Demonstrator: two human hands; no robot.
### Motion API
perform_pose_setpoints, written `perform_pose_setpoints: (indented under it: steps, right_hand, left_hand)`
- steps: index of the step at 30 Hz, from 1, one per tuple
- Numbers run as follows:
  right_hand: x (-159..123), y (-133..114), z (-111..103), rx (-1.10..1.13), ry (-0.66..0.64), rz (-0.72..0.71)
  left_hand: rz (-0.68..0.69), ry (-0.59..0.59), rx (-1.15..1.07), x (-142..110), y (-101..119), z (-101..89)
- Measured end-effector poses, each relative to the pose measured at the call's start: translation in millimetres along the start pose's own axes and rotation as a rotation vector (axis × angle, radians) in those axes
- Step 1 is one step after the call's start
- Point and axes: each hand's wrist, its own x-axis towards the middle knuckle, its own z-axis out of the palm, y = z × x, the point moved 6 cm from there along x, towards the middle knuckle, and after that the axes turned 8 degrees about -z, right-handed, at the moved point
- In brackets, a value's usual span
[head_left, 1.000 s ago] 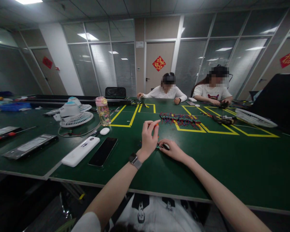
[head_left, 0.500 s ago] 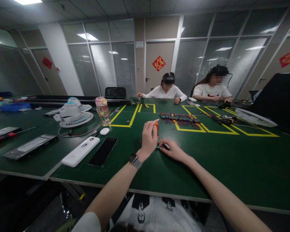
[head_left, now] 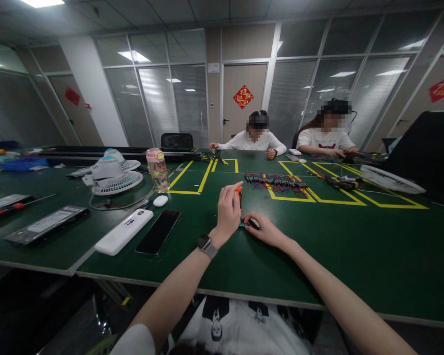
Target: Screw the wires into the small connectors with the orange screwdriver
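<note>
My left hand (head_left: pixel 228 209), with a watch on its wrist, is closed around an upright orange-and-black tool handle (head_left: pixel 239 193). Most of that tool is hidden behind the fingers, so its working end does not show. Just to the right, my right hand (head_left: pixel 265 230) rests low on the table, its fingers closed on a small green circuit board (head_left: pixel 241 224). A black part (head_left: pixel 253 225) shows under those fingers. The two hands are close together, with the board between them.
On the green table (head_left: pixel 336 256), a phone (head_left: pixel 158 232), white power bank (head_left: pixel 124 231) and white case (head_left: pixel 160 201) lie left. Beyond stand a bottle (head_left: pixel 157 170) and fans (head_left: pixel 114 180). Wired boards (head_left: pixel 276 183) lie ahead. Two people (head_left: pixel 257 140) sit across.
My hands stay almost in place; the orange-and-black tool handle has turned slightly in my left hand. Across the table, the person on the right has shifted their head and hands a little.
</note>
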Motion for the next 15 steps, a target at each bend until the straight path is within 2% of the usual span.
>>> perform_pose_setpoints:
  steps: [7, 15]
  right_hand:
    - [0.2, -0.2, -0.2, -0.005, -0.01, 0.007]
    - [0.5, 1.3, 0.7, -0.013, -0.016, 0.016]
  left_hand:
    - [-0.024, 0.032, 0.072, -1.2, 1.1, -1.3]
    - [0.016, 0.003, 0.036, -1.4, 3.3, -0.8]
